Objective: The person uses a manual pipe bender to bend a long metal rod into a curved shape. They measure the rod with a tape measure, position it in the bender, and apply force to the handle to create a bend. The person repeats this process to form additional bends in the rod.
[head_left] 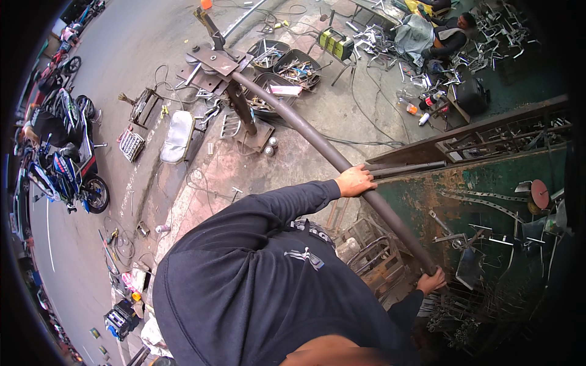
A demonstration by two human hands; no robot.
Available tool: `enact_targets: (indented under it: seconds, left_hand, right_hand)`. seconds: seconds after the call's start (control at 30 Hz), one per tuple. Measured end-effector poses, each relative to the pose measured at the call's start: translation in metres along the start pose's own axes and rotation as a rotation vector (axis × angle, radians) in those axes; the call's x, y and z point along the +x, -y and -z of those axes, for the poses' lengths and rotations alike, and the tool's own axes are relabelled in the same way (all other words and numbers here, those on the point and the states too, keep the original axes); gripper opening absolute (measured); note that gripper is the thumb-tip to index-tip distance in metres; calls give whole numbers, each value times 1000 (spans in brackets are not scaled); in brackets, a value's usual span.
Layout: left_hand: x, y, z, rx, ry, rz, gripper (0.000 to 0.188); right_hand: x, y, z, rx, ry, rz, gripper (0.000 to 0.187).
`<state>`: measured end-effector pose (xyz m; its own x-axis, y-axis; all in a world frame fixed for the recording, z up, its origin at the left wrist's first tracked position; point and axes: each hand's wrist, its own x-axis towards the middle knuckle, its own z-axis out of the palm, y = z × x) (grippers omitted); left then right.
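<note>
1. Gripping hard now: your left hand (355, 181) has its fingers (366, 180) curled over the top of the long steel pipe (317, 143), about halfway along its length, knuckles toward you.
2. Your right hand (431, 281) is clenched around the near end of that same pipe, low at the right, with the thumb side up. Two hands well apart look like a lever grip, giving you purchase along the bar.
3. The pipe runs in a long curve from your right hand up and left, past your left hand, to the bending jig (227, 73), where its far end sits against the post. The jig's base plate (256, 139) stands on the concrete, so by the look of it the far end is pinned while you work the free end.
4. Beside the pipe, the rusty green workbench (482, 195) carries loose metal brackets (482, 235) and a round red disc (539, 193); a straight rod (406, 169) lies along its edge just by your left hand.
5. Containers next: three dark round tubs (299, 67) sit behind the jig, holding mixed metal parts; what exactly, I can't tell.
6. Further out, a white seat pad (177, 136) lies on the ground, a parked blue motorbike (64, 171) stands on the road at the left, and another person (436, 36) sits among scrap at the top.
</note>
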<state>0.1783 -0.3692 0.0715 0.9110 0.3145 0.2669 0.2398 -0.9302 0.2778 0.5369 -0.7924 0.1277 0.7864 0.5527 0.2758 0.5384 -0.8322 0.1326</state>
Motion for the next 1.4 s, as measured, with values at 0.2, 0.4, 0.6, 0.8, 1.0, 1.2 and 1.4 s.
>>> enact_targets:
  seconds: [0.2,0.4,0.6,0.8,1.0,1.2,1.4]
  left_hand:
    - [-28,81,26,63,-23,178,27]
    - [-72,159,63,145,43,383,26]
    - [-76,164,67,147,136,344,38]
    - [-37,103,80,-132,608,257,58]
    - [-27,3,26,-20,285,105,45]
    - [-28,7,-3,-22,143,114,33]
    - [-14,-12,-39,239,57,323,15]
  right_hand:
    - [57,98,-16,97,51,207,43]
    - [53,197,-30,177,197,322,38]
    - [37,207,-13,132,401,287,39]
    - [8,202,47,188,610,217,42]
    - [-41,193,64,196,348,196,44]
    - [-36,186,39,124,426,128,50]
    - [-30,183,14,160,519,11,74]
